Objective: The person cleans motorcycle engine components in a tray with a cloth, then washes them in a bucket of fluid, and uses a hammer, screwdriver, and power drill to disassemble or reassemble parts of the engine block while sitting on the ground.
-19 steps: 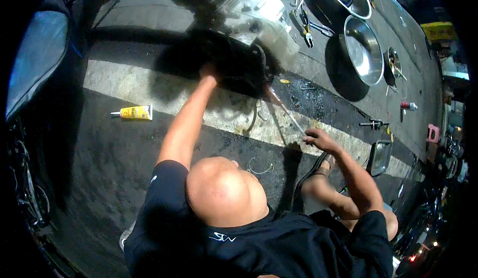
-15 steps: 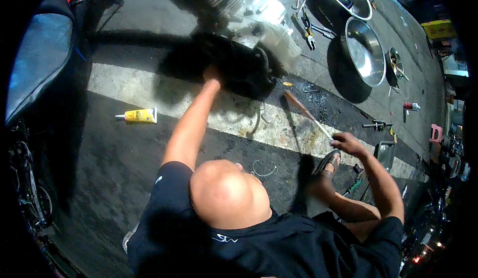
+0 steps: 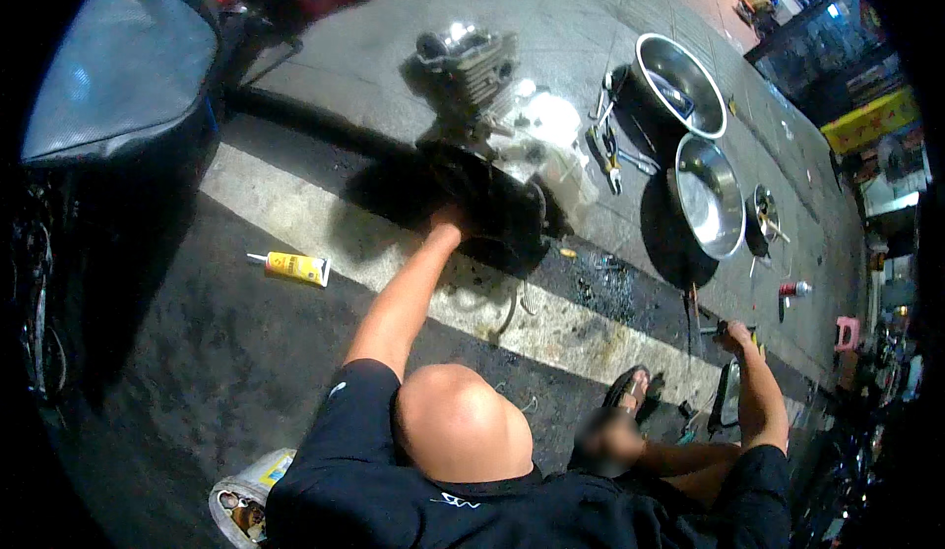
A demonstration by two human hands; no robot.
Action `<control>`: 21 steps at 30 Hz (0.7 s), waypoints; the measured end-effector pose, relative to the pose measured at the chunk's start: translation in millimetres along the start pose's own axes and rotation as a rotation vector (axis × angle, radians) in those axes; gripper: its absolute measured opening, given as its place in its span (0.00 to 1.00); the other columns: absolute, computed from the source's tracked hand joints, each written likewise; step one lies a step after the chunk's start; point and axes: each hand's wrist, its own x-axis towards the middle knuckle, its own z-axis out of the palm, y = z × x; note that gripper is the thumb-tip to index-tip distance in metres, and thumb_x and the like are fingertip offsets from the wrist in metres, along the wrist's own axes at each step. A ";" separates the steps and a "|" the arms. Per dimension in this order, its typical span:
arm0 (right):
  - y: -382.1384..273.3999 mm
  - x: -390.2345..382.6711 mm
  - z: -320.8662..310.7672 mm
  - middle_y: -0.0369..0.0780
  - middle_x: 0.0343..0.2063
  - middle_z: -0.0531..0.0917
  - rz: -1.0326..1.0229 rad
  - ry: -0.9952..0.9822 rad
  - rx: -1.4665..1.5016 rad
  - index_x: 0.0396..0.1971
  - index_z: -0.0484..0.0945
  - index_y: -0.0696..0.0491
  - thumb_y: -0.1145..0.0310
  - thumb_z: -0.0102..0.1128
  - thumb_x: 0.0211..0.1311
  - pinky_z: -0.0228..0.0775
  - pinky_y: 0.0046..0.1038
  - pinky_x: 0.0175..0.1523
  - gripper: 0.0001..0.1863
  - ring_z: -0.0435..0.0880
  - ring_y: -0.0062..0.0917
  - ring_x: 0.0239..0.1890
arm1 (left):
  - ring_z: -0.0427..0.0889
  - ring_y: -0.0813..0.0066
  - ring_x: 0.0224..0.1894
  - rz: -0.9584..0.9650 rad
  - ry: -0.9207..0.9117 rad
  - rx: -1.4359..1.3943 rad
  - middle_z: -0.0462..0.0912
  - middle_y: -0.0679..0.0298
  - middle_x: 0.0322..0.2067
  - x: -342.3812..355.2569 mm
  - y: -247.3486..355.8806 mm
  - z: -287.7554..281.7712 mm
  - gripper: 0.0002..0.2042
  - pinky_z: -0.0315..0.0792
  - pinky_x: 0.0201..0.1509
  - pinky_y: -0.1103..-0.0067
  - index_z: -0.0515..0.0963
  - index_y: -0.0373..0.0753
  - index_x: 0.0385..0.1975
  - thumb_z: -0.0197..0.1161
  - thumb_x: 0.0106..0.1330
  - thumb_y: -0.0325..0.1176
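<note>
Fingers of the left hand [image 3: 448, 222] are lost in shadow against the dark near side of the engine [image 3: 539, 141]; can't tell from here if they grip. Engine sits on the ground just past the white stripe [image 3: 285, 205], finned end farther off, pale casing toward the bowls. Right hand [image 3: 733, 335] is out to the side, fingers curled in at a metal bar tool [image 3: 711, 331]; can't tell if it holds it. Thin reddish stick [image 3: 694, 303] just beside. Beyond that: steel bowl [image 3: 709, 198], bigger steel bowl [image 3: 686, 63] with a dark object inside, pliers [image 3: 612, 160] between bowls and engine, small bowl [image 3: 763, 216], red-and-white can [image 3: 795, 289] lying down, pink stool [image 3: 847, 333]. Sandalled foot [image 3: 632, 392] nearer. Yellow tube [image 3: 297, 268] lies left of the left forearm, well apart from the engine.
</note>
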 end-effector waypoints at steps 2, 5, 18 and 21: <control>-70.4 -8.7 -74.2 0.46 0.37 0.85 -0.076 -0.192 0.284 0.44 0.80 0.48 0.58 0.64 0.54 0.75 0.40 0.44 0.18 0.84 0.41 0.42 | 0.80 0.55 0.52 0.010 0.136 -0.005 0.80 0.53 0.50 7.0 -30.3 -10.2 0.27 0.74 0.54 0.66 0.74 0.45 0.56 0.54 0.63 0.55; -37.8 -24.7 -87.7 0.45 0.34 0.85 -0.284 0.045 0.211 0.44 0.80 0.49 0.59 0.64 0.54 0.75 0.37 0.42 0.18 0.85 0.39 0.39 | 0.84 0.57 0.45 0.014 0.157 -0.065 0.84 0.55 0.43 11.4 8.4 2.1 0.20 0.77 0.48 0.66 0.81 0.45 0.45 0.53 0.65 0.51; -193.8 -65.8 -190.5 0.46 0.36 0.83 -0.690 0.073 -0.067 0.42 0.79 0.51 0.57 0.63 0.56 0.73 0.40 0.45 0.18 0.81 0.43 0.42 | 0.83 0.54 0.43 0.005 0.848 -0.133 0.85 0.54 0.40 -24.2 -61.5 -0.8 0.12 0.75 0.45 0.64 0.82 0.40 0.40 0.57 0.61 0.36; -201.3 -83.5 -170.3 0.46 0.31 0.82 -0.796 0.087 -0.010 0.38 0.78 0.53 0.58 0.63 0.56 0.73 0.42 0.42 0.16 0.82 0.43 0.38 | 0.82 0.57 0.37 -0.135 0.764 -0.665 0.84 0.51 0.35 -67.2 -21.0 -42.0 0.11 0.74 0.43 0.67 0.80 0.33 0.38 0.61 0.59 0.32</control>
